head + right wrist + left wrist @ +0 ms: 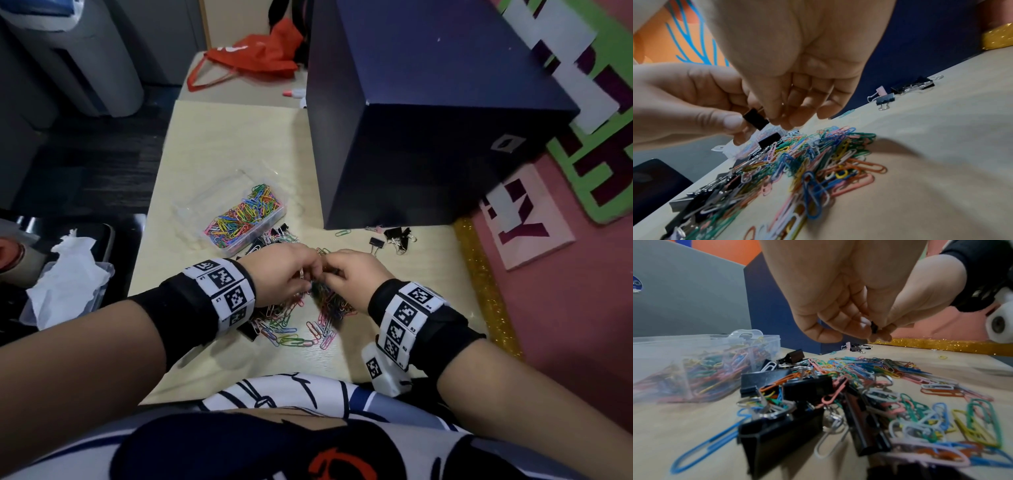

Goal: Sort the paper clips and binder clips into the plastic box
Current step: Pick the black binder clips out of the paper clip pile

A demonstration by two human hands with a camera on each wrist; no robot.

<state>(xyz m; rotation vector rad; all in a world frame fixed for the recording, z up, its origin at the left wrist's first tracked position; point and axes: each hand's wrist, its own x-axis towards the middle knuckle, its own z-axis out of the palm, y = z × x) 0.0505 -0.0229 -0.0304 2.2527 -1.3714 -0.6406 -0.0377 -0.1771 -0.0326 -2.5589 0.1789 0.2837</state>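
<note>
Together, left hand and right hand pinch one small black binder clip; its body glossy.

My right hand hangs above the heap of coloured paper clips, fingers curled down, its fingertips on a small black binder clip. My left hand pinches the same clip from the other side — thumb against its flat face. More black binder clips lie at the heap's near-left edge; a few others sit apart on the worktop, by the dark blue box.
</note>
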